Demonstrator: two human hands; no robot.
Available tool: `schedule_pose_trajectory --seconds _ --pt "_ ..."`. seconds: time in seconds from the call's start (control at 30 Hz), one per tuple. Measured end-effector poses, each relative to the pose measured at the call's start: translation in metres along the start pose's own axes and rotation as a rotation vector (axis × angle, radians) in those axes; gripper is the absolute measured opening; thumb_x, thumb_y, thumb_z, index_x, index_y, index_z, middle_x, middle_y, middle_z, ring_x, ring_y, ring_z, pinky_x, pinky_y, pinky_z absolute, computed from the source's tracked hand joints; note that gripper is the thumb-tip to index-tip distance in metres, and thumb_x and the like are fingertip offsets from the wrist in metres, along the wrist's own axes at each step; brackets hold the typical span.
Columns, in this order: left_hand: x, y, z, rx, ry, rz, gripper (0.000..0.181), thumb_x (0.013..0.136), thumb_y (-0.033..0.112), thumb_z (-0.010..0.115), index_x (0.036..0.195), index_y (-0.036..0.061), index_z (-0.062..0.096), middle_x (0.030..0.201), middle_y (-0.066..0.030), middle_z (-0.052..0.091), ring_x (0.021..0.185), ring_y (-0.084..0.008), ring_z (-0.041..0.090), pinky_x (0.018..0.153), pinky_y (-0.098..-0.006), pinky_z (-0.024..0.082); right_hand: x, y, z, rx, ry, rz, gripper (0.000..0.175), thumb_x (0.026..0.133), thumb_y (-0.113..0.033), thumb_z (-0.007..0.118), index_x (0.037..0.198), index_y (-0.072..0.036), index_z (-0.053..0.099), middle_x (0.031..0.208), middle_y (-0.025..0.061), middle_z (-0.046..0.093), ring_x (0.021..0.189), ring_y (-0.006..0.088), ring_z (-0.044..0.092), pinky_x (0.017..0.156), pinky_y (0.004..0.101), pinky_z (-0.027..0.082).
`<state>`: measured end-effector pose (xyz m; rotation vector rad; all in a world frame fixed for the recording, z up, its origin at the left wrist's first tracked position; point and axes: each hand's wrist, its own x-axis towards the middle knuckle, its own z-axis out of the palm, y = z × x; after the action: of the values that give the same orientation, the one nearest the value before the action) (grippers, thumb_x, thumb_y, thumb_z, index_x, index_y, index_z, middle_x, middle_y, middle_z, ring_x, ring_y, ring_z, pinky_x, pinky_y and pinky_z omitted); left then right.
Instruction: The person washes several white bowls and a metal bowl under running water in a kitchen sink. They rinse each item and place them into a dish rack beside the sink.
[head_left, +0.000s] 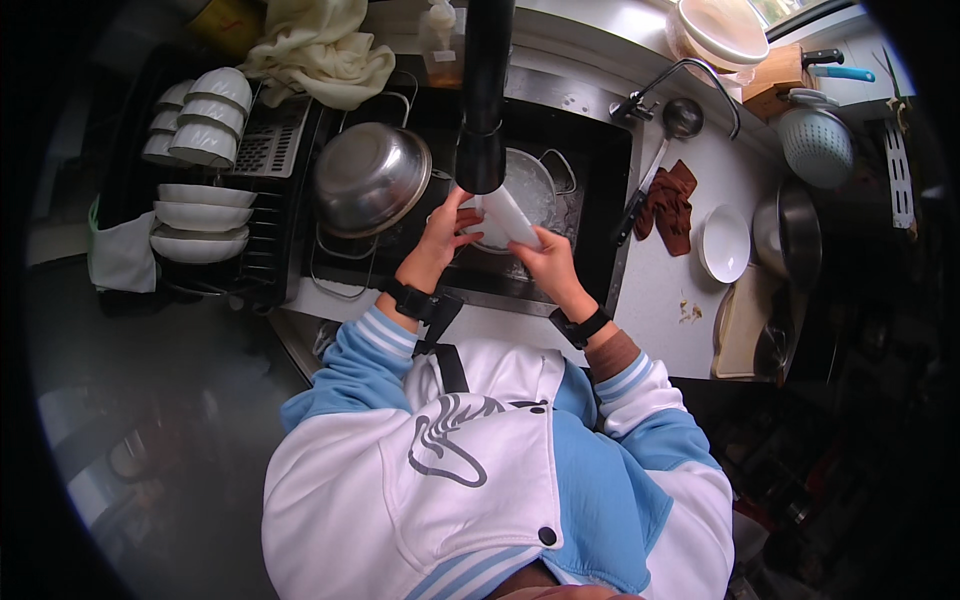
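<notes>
A smooth white dish-like piece (511, 216), seen nearly edge-on, slants above the sink. My right hand (546, 259) grips its lower end between thumb and fingers. At its upper left is my left hand (442, 231), fingers spread and curved; the black faucet head (480, 161) hides some fingertips, so contact is unclear. Beneath both hands stands a metal pot (559, 169) with loop handles, containing cloudy water. To the left, a steel basin (367, 176) sits upside down on a wire rack (341, 274) over the black sink (600, 157).
White bowls (210, 120) and dishes (202, 217) fill the left drying rack (274, 247). On the right counter lie a ladle (679, 124), a brown cloth (671, 214), a white bowl (724, 244) and a cutting board (739, 330). A thin curved tap (686, 64) rises behind; a knife block (776, 75) stands beyond.
</notes>
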<state>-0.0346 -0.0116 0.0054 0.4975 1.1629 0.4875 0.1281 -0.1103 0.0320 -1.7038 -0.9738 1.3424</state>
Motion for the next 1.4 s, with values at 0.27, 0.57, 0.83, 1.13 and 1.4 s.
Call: schedule_pose_trajectory --seconds 0.27,0.57,0.83,1.13,1.4 --pt "0.028 -0.032 -0.005 -0.195 0.032 -0.176 0.050 0.084 0.051 0.048 0.115 0.0120 0.054 0.115 -0.0081 0.055 0.106 -0.0243 0.049 0.090 -0.0447 0.037 0.024 0.008 -0.013 1.107 0.139 0.100 0.040 0.081 -0.009 0.063 0.117 0.001 0.049 0.112 0.0121 0.057 0.103 0.0230 0.055 0.092 0.0369 0.043" --pt "0.016 -0.019 -0.008 -0.559 -0.217 0.030 0.031 0.086 0.016 0.055 0.113 -0.0002 0.053 0.111 -0.0117 0.058 0.105 -0.0259 0.054 0.094 -0.0382 0.042 0.037 0.073 -0.035 1.320 -0.023 0.341 0.040 0.088 -0.017 0.054 0.122 0.002 0.043 0.119 0.0133 0.054 0.113 0.0257 0.050 0.098 0.0405 0.038" --pt "0.005 -0.013 -0.007 -0.239 -0.208 0.347 0.039 0.082 0.007 0.058 0.118 -0.0008 0.046 0.111 -0.0119 0.056 0.102 -0.0219 0.055 0.092 -0.0347 0.043 0.041 0.051 -0.021 0.170 0.227 0.103 0.039 0.084 -0.007 0.057 0.121 0.001 0.049 0.119 0.0135 0.055 0.112 0.0211 0.050 0.094 0.0317 0.039" --pt "-0.008 -0.018 -0.012 -0.108 -0.252 0.380 0.038 0.082 0.005 0.058 0.117 0.0005 0.046 0.112 -0.0086 0.054 0.099 -0.0167 0.055 0.089 -0.0297 0.044 0.059 -0.023 0.037 -0.469 -0.193 -0.703 0.022 0.086 -0.015 0.050 0.104 -0.011 0.062 0.107 0.0123 0.058 0.118 0.0346 0.041 0.105 0.0495 0.018" --pt "-0.028 0.000 -0.018 -0.191 -0.329 0.334 0.033 0.084 0.010 0.058 0.114 0.0011 0.047 0.107 -0.0072 0.058 0.099 -0.0157 0.055 0.089 -0.0292 0.042 0.123 0.022 0.009 0.021 0.112 -0.178 0.037 0.090 -0.028 0.049 0.113 -0.001 0.055 0.108 0.0149 0.060 0.094 0.0238 0.058 0.083 0.0281 0.044"
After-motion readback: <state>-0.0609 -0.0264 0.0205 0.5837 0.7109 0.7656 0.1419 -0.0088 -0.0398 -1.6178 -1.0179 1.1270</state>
